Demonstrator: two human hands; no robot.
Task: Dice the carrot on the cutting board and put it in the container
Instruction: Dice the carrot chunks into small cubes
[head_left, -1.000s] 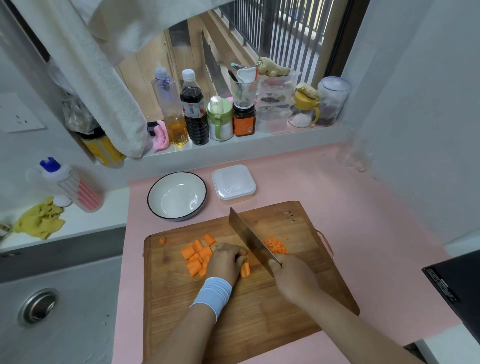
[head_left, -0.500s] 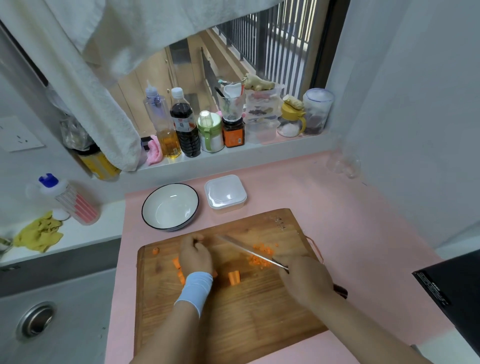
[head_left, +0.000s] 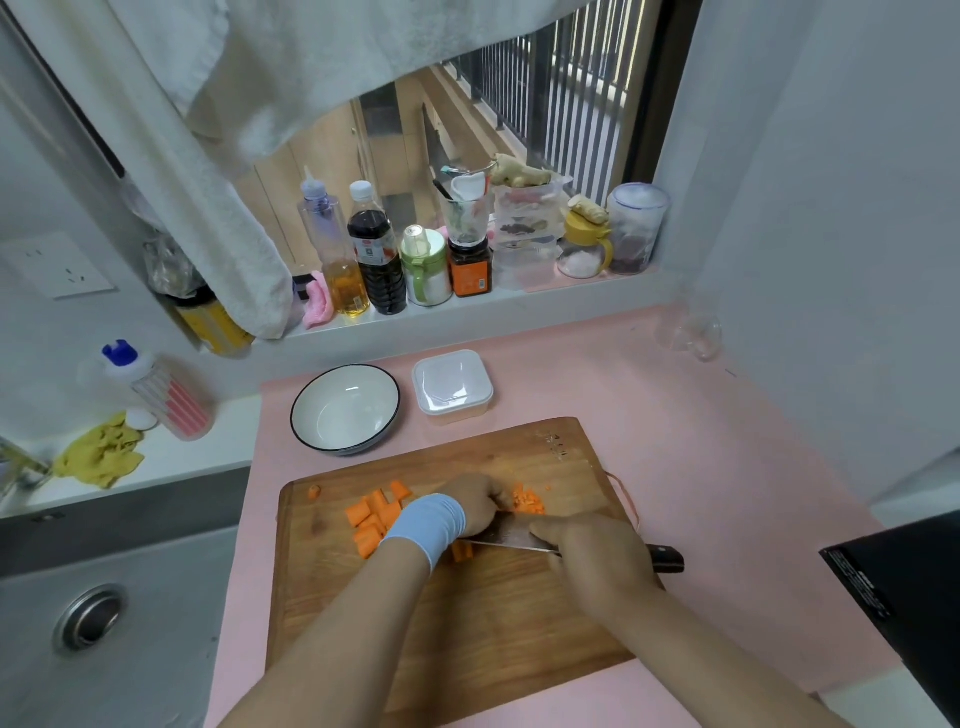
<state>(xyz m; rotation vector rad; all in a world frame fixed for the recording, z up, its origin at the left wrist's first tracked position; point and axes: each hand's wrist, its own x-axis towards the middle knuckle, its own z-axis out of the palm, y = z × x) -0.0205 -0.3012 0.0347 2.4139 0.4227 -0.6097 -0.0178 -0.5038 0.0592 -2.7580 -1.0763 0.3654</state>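
- Your right hand (head_left: 597, 561) has its fingers clamped round the knife (head_left: 506, 540). The blade lies low across the cutting board (head_left: 467, 634), and the dark handle end pokes out to the right.
- Your left hand (head_left: 475, 506) bends its fingers down just beyond the blade. Whether they pin a piece is hidden, so you cannot tell.
- Carrot chunks (head_left: 371, 519) lie left of that hand and fine dice (head_left: 530, 501) right of it, all on the board.
- The container (head_left: 452, 387) sits past the board's far edge, beside the bowl (head_left: 345, 408).
- The marks (head_left: 556, 447) at the board's far right corner and the orange jar label (head_left: 470, 270) are too blurred to read.
- Open pink bench (head_left: 727, 457) runs right of the board, and the sink (head_left: 104, 623) borders its left.
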